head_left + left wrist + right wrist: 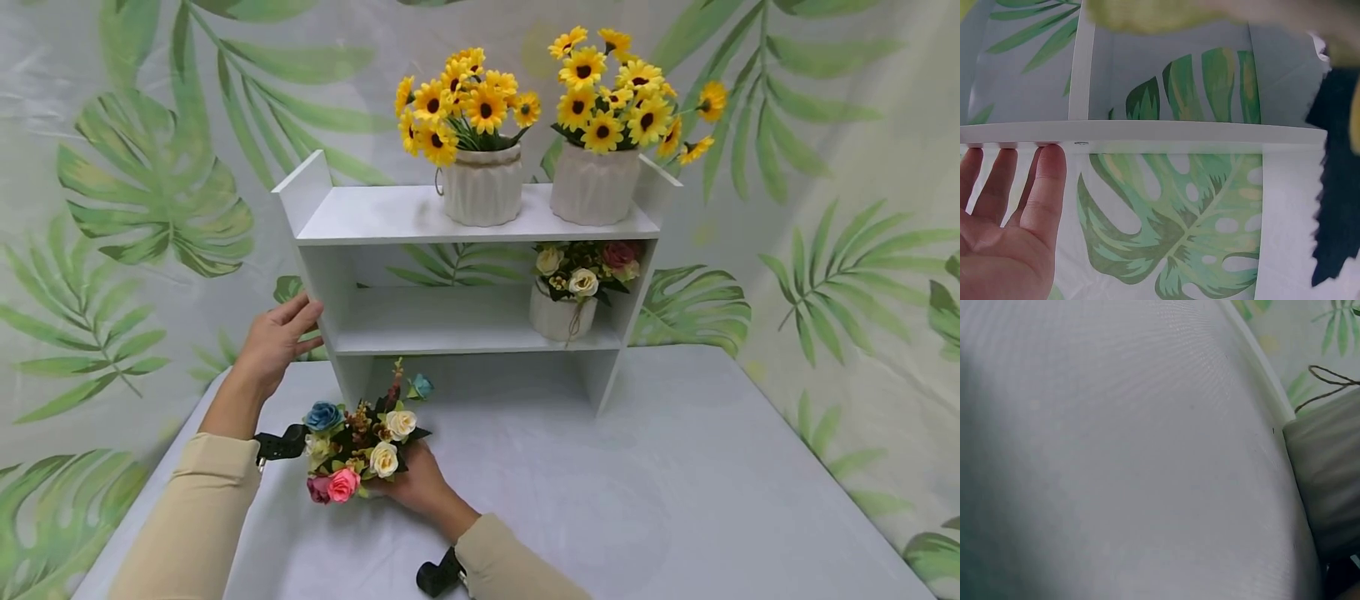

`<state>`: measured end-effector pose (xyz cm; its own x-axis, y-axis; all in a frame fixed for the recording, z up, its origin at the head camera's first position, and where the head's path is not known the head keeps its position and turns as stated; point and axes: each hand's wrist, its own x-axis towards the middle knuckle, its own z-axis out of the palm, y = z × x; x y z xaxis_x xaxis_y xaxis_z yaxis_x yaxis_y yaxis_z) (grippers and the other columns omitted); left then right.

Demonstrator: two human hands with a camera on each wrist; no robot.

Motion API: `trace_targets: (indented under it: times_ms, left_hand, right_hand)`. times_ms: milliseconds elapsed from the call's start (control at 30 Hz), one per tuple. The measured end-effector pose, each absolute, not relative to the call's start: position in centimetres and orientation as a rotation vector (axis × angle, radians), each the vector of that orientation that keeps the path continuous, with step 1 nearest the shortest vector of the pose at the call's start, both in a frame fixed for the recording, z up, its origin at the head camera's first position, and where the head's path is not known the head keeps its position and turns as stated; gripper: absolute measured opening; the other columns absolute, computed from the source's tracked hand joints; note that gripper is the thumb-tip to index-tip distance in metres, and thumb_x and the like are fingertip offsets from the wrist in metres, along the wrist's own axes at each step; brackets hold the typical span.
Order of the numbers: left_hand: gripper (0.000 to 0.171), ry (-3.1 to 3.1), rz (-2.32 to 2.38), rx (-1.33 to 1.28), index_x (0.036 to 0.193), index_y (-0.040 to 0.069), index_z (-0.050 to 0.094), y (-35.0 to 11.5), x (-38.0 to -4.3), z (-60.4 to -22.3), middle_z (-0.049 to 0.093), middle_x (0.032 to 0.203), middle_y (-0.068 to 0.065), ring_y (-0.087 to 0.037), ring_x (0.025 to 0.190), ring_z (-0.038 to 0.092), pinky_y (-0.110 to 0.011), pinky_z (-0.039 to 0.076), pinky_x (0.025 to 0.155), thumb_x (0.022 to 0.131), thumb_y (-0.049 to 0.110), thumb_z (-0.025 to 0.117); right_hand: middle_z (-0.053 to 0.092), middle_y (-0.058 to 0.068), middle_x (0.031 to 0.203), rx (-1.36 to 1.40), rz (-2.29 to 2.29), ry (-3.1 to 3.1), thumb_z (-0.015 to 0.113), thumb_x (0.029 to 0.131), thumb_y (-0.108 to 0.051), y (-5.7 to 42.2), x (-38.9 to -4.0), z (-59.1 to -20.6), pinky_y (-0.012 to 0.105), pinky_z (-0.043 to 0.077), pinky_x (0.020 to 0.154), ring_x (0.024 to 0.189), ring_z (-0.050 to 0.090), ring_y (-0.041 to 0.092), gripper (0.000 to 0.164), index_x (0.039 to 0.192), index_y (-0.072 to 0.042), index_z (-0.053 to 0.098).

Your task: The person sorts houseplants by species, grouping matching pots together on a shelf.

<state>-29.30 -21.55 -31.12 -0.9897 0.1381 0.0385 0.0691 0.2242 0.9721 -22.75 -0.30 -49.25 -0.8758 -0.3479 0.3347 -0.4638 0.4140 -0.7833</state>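
My left hand [273, 342] is at the left side panel of a white shelf [465, 321]. In the left wrist view, the straight fingertips of the left hand [1013, 219] touch the panel's edge. My right hand [423, 483] holds a flowerpot of mixed artificial roses [360, 446], in blue, cream and pink, in front of the shelf's lower left. Blooms hide most of this pot and the fingers in the head view. The right wrist view has the pot's grey-white side [1329, 475] with a brown cord at its right edge.
Two pots of yellow sunflowers [482, 187] [596, 183] stand on the top shelf. A white pot with cream and dark pink roses [562, 312] sits at the right end of the middle shelf. White cloth covers the table [675, 483]; a leaf-print backdrop [172, 192] hangs behind.
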Motion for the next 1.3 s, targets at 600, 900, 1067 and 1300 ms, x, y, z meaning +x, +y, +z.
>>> trace_targets:
  times_ms: [600,900,1067,1300]
  left_hand:
    - [0.075,2.409,1.916,0.201,0.16,0.02,0.02,-21.6,-29.5,-31.3,0.013,0.168,-0.009,-0.036,0.15,0.029,-0.047,0.038,0.12,0.099,0.054,0.049]
    - [0.073,2.43,1.913,0.209,0.159,0.019,0.022,-21.2,-29.7,-31.4,0.018,0.167,-0.01,-0.035,0.148,0.032,-0.045,0.04,0.119,0.1,0.052,0.048]
    - [0.073,2.425,1.928,0.202,0.159,0.018,0.022,-21.2,-29.8,-31.5,0.018,0.167,-0.01,-0.035,0.148,0.032,-0.05,0.037,0.12,0.101,0.051,0.049]
    - [0.071,2.423,1.935,0.188,0.159,0.02,0.023,-21.5,-29.7,-31.3,0.018,0.167,-0.009,-0.033,0.147,0.032,-0.049,0.037,0.12,0.101,0.049,0.05]
  right_hand:
    - [0.065,0.014,0.132,0.718,1.394,-2.534,0.087,0.076,-0.022,-0.3,-22.7,-49.1,0.038,0.051,0.108,0.125,0.06,0.03,0.074,0.138,0.001,0.053]
    - [0.057,0.022,0.138,0.574,1.647,-2.54,0.084,0.077,-0.012,3.5,-22.7,-49.0,0.048,0.048,0.111,0.131,0.055,0.036,0.078,0.142,0.006,0.044]
    - [0.059,0.025,0.135,0.567,1.566,-2.528,0.083,0.077,-0.01,6.8,-22.8,-48.8,0.05,0.05,0.108,0.127,0.057,0.038,0.075,0.139,0.01,0.045]
    - [0.058,0.025,0.135,0.523,1.538,-2.518,0.081,0.079,-0.008,10.1,-22.4,-46.8,0.056,0.049,0.108,0.128,0.056,0.039,0.072,0.14,0.009,0.045]
